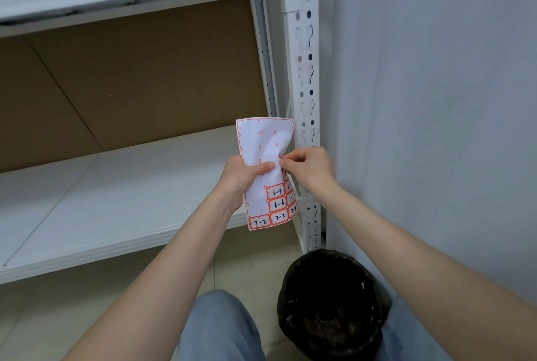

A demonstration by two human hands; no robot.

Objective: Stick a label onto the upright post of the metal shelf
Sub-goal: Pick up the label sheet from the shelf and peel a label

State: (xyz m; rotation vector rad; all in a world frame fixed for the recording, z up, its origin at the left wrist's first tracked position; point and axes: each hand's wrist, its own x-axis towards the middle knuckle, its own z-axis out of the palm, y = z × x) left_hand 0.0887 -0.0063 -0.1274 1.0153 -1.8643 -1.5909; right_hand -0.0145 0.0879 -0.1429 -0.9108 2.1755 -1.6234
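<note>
Left hand (242,176) grips label sheet (266,157) mid-height, just beside upright post (305,75). Right hand (308,167) pinches at sheet's right edge, likely peeling label; label itself hidden under fingertips. Step: peel. Next: free label fully, press onto post face between slots. Lower shelf (116,203) left; bin (331,302) near post foot.

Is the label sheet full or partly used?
Partly used: the label sheet shows bare backing above; numbered labels remain only near its bottom.
</note>
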